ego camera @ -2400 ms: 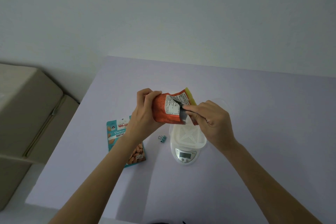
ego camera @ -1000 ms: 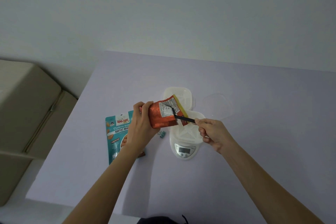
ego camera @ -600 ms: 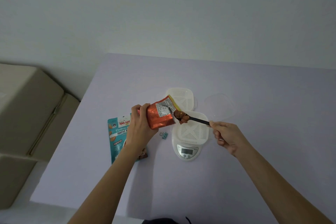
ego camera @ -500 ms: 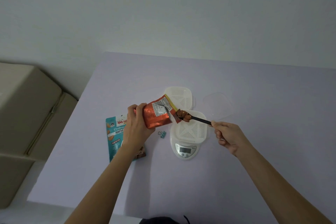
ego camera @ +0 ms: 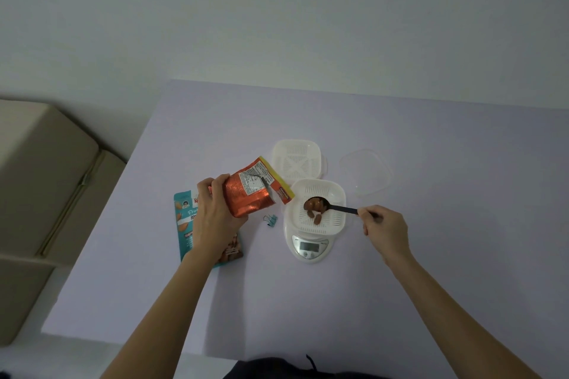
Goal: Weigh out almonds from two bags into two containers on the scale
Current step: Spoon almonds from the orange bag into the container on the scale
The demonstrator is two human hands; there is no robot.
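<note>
Landmark: digital kitchen scale [ego camera: 309, 248], on the lilac bench [ego camera: 431, 255].

- White slotted container [ego camera: 336, 194] sits on the scale platform so its load registers. Display is too small to read.
- Right hand [ego camera: 385, 224], right of the scale, pinches the end of a black spoon [ego camera: 341, 209]. The bowl hangs over the container with almonds [ego camera: 314, 205] heaped on it. One nut seems to lie below the spoon on the container floor.
- Left hand [ego camera: 215, 212], left of the scale, grips the orange foil bag [ego camera: 249, 194]. The bag's open mouth is tilted toward the container, probably to keep each scoop short.
- Teal almond bag [ego camera: 184, 218] lies flat further left of the scale, partly under the left wrist. It likely waits its turn.
- Blue binder clip [ego camera: 271, 220] is on the bench just left of the scale, off any bag.
- Second slotted container [ego camera: 297, 161] is just behind the scale and looks empty. Clear lid [ego camera: 366, 171] is behind and to the right.

Count: two bags, two containers, one lid, one spoon, one clip, one scale. Almond number is not countable.
</note>
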